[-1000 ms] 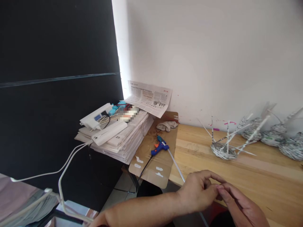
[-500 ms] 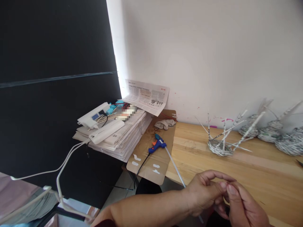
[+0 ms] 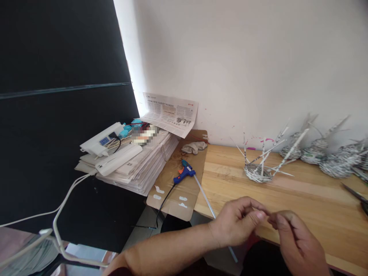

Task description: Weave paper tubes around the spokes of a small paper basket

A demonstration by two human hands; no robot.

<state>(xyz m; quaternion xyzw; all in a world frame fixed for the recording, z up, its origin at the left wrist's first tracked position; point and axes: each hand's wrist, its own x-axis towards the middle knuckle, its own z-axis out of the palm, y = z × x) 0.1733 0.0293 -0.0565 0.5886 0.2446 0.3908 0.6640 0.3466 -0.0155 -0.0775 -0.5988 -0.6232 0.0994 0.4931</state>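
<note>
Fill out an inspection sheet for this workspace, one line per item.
Surface: wooden table, bare grain in front.
Job's things: thin paper stick running under the left hand; half-woven paper basket behind.
Clutter: glue gun on cardboard, newspaper stack, finished coils.
Hands: left hand and right hand meet fingertip to fingertip; what they pinch cannot be made out.
Cables: white cords, black glue-gun lead.
Surroundings: white wall, black panel.

wooden table (image 3: 287, 199) | woven paper basket (image 3: 257, 172) | cardboard sheet (image 3: 169, 188) | scissors (image 3: 355, 194) at right edge
</note>
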